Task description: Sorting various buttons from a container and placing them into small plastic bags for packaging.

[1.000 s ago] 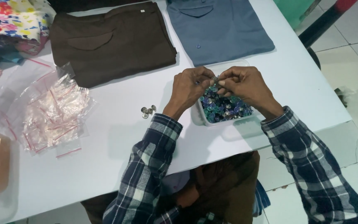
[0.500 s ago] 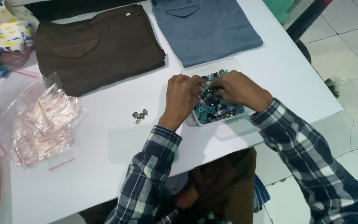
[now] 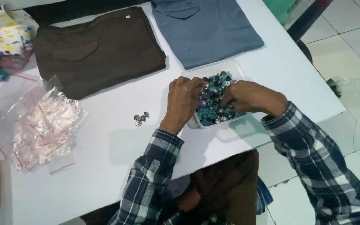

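Observation:
A clear plastic tub point(image 3: 216, 68) full of small blue, green and silver buttons point(image 3: 211, 111) sits on the white table point(image 3: 105, 150). My left hand point(image 3: 183, 100) rests on the tub's left side, fingers bent down into the buttons. My right hand point(image 3: 246, 96) lies over the tub's right side, fingertips curled in the pile. What the fingers pinch is hidden. Three silver buttons point(image 3: 141, 118) lie loose on the table left of my left hand.
A folded brown garment point(image 3: 96, 50) and a folded blue shirt point(image 3: 207, 29) lie at the far side. A heap of small clear zip bags point(image 3: 42, 125) is at the left, floral fabric point(image 3: 3, 35) beyond it. The table edge runs close on the right.
Both hands have dropped from a raised pinch above the tub down into the buttons. The view has moved closer and shifted.

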